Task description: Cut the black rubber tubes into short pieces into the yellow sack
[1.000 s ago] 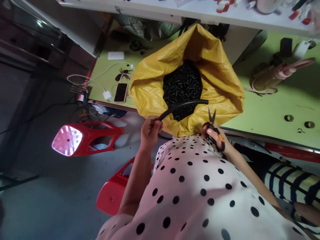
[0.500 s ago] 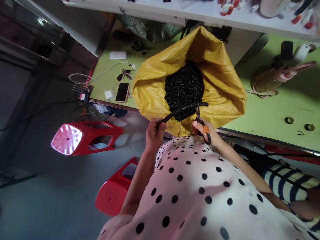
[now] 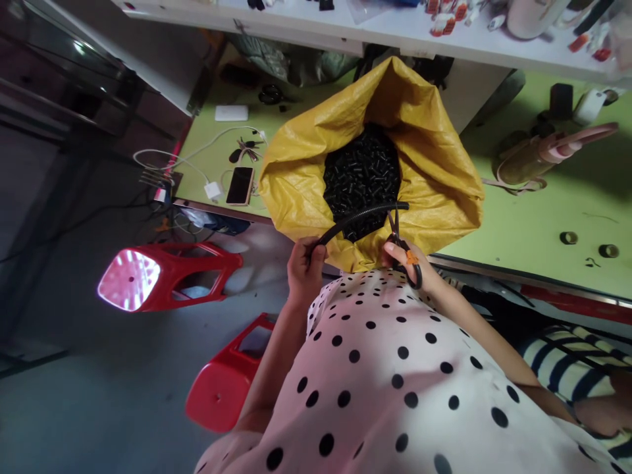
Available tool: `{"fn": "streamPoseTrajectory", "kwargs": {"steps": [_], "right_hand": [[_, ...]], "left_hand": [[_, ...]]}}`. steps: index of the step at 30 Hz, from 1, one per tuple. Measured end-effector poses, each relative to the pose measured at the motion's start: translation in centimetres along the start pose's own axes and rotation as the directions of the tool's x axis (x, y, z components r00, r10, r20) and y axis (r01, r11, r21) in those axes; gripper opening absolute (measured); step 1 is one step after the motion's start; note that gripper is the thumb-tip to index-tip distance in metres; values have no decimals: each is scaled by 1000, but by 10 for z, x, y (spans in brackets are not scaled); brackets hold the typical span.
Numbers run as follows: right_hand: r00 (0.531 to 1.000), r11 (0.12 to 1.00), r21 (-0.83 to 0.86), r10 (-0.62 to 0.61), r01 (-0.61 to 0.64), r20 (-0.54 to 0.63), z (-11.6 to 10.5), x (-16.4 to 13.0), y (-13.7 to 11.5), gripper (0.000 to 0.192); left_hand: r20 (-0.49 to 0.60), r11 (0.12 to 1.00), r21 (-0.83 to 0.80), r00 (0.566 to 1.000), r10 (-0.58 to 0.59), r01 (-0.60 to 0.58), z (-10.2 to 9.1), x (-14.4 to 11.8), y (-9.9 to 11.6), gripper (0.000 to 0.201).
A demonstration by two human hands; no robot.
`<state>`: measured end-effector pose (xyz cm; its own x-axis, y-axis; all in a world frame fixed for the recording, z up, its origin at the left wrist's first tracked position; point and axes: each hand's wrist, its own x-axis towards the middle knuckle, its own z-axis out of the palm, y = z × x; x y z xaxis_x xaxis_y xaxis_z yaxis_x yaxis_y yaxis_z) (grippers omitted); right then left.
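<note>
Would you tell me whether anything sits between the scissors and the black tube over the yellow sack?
Nothing visible does: the scissors in the right hand already meet the black tube, held by the left hand.

Green table (image 3: 533, 224); on it yellow sack (image 3: 306, 171), phone (image 3: 239, 185), keys (image 3: 245, 149).

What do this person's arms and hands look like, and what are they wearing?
Both forearms are bare, with no gloves, watch or rings visible on the left hand or right hand. The top is pale pink-white with black polka dots; where its sleeves end cannot be made out.
</note>
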<state>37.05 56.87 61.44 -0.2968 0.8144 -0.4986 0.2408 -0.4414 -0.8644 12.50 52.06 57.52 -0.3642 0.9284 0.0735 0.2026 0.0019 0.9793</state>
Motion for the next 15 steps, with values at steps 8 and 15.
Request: {"fn": "streamPoseTrajectory", "kwargs": {"steps": [8, 15], "right_hand": [[998, 998, 62, -12, 16, -67, -1, 13, 0, 75], [995, 999, 45, 36, -32, -97, 5, 20, 5, 81]], "left_hand": [[69, 994, 112, 998, -13, 5, -6, -1, -9, 40], [50, 990, 139, 998, -33, 25, -20, 6, -20, 37]]}}
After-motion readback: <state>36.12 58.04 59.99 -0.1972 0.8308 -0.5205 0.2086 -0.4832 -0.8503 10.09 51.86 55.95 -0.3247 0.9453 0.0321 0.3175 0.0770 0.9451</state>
